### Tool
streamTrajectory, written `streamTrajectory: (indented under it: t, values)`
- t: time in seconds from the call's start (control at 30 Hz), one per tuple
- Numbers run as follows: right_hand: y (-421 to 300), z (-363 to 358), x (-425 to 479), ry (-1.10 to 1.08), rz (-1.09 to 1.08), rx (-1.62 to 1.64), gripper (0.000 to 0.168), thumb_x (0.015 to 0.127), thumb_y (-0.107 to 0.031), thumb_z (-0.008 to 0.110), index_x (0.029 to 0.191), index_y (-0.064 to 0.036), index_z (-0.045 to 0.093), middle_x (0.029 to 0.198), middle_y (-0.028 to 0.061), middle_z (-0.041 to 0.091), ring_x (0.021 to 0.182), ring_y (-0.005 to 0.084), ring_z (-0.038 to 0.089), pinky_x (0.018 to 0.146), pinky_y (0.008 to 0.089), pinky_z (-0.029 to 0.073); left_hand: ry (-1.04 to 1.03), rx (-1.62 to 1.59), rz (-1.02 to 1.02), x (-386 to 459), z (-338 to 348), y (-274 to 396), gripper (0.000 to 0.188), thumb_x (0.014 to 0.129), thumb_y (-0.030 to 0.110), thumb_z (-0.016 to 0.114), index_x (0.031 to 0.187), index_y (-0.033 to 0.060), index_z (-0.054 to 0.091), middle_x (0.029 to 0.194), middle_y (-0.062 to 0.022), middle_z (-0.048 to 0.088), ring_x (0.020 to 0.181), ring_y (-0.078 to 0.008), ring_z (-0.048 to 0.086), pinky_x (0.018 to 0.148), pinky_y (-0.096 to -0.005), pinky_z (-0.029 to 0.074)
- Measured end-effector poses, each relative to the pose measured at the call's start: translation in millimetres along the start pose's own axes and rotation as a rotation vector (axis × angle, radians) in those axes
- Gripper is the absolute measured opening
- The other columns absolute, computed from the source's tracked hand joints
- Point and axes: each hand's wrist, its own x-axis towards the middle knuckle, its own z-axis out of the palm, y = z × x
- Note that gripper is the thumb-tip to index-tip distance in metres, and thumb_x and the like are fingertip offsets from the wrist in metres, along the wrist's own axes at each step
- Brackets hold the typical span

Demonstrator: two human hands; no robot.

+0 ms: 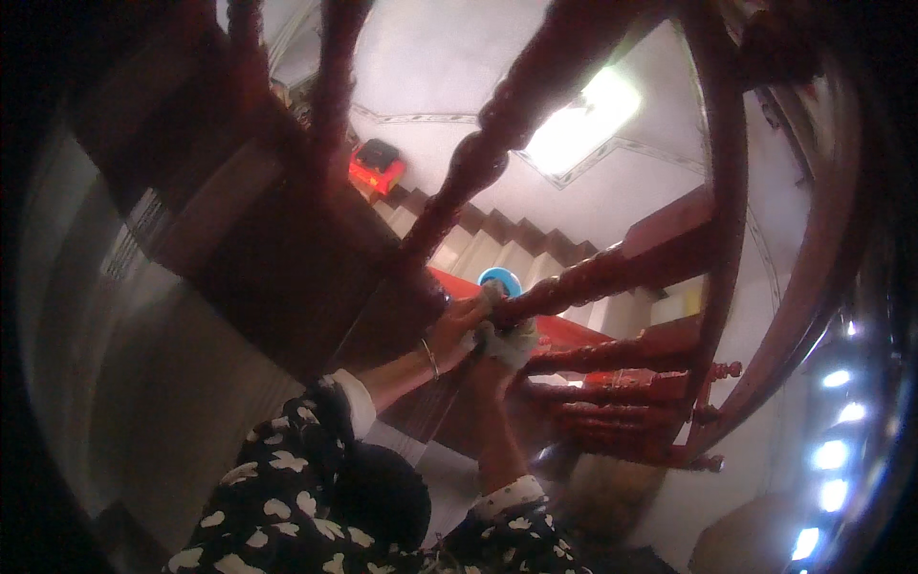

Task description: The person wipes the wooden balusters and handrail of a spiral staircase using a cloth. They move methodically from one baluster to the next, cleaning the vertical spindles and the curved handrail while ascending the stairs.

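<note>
A pale, damp-looking cloth (513,343) is wrapped about the low end of a dark red turned wooden baluster (566,288). My left hand (462,321), with a bangle at its wrist, grips part of the cloth on the near left side of the baluster. On the other side my right hand (495,362) holds the cloth too, its fingers largely covered by the fabric. Just beyond the baluster's foot shows a round blue container (500,278), partly hidden by the cloth and my left hand.
Another thick baluster (466,168) rises close ahead, and several more stand to the right under the curved handrail (803,265). Past the railing, stairs (502,251) run along the wall. A red box with a black item (378,159) sits beyond. Brown steps (237,237) lie left.
</note>
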Motion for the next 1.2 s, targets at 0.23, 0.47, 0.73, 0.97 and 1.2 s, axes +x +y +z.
streamTrajectory:
  t: [0.23,0.47,0.73,0.97,1.2]
  values:
    - [77.4,-33.7,-73.5,-0.182,-0.222,-0.939,0.033,0.077,-0.011,0.066,0.108,0.0,0.06,0.108,0.0172,0.06,0.109,0.0337,0.054,0.093,0.04,0.044,0.055,0.925,0.162,-69.1,-47.3,-48.0,0.044,0.079,0.001,0.059,0.123,0.001,0.054,0.131,-0.0182,0.051,0.123,-0.0357,0.047,0.105,-0.0385,0.036]
    - [80.1,-32.0,6.5,-0.119,-0.05,-0.34,0.043,0.078,-0.014,0.065,0.117,0.0,0.053,0.114,0.0173,0.056,0.108,0.0341,0.053,0.091,0.042,0.042,-0.18,0.973,0.385,6.3,-47.4,-13.8,0.061,0.075,0.002,0.062,0.134,0.0113,0.048,0.135,-0.0152,0.048,0.124,-0.0366,0.046,0.109,-0.0418,0.031]
    - [11.9,-20.5,10.5,-0.444,0.006,-0.924,0.031,0.082,-0.016,0.061,0.11,-0.003,0.057,0.102,0.0154,0.06,0.097,0.0334,0.057,0.083,0.0381,0.046,-0.006,1.097,0.223,-3.9,-50.4,-70.1,0.059,0.074,0.001,0.063,0.13,0.0056,0.048,0.13,-0.0168,0.051,0.116,-0.0365,0.051,0.098,-0.0394,0.045]
    - [-29.6,-30.6,-28.8,-0.367,-0.192,-0.826,0.022,0.083,-0.013,0.059,0.101,-0.001,0.059,0.09,0.0112,0.06,0.089,0.0259,0.058,0.076,0.0328,0.047,-0.224,0.95,0.317,-47.9,-41.3,0.0,0.061,0.068,0.002,0.071,0.124,0.0035,0.049,0.119,-0.0185,0.057,0.112,-0.0367,0.054,0.093,-0.0408,0.047]
    - [-167.7,0.1,44.3,0.268,-0.328,-0.115,0.016,0.089,-0.011,0.05,0.102,-0.003,0.056,0.095,0.0051,0.055,0.09,0.0187,0.055,0.078,0.03,0.048,-0.087,0.614,0.865,23.9,48.8,155.2,0.069,0.073,0.026,0.074,0.131,0.0046,0.044,0.13,-0.0229,0.043,0.119,-0.0424,0.043,0.102,-0.051,0.032]
